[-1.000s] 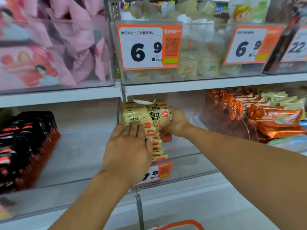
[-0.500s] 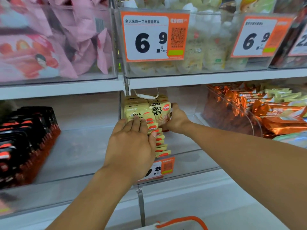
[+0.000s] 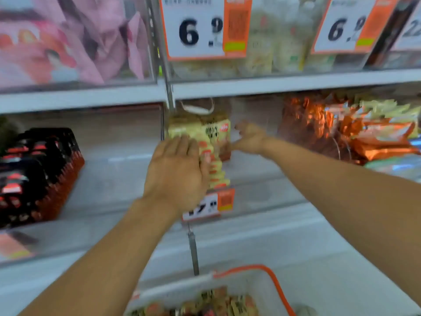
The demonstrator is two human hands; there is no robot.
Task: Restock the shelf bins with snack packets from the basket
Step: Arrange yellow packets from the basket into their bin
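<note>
A row of yellow snack packets [image 3: 210, 142] stands on edge in a clear shelf bin [image 3: 262, 195] on the middle shelf. My left hand [image 3: 175, 172] lies flat with straight fingers against the near side of the row. My right hand [image 3: 248, 137] hovers just right of the row's far end, fingers spread and off the packets. At the bottom edge a white basket with an orange handle [image 3: 271, 279] holds more yellow packets [image 3: 205, 304]. The frame is blurred by motion.
Black and red packets [image 3: 38, 169] fill the bin to the left. Orange foil packets [image 3: 341, 133] fill the bin to the right. The shelf above [image 3: 273, 85] carries bins of pink packets [image 3: 75, 42] and pale ones, with 6.9 price tags [image 3: 202, 28].
My right hand has let go of the end packet and opened, moving slightly right. The view has dropped, so the basket now shows. My left hand stays against the row.
</note>
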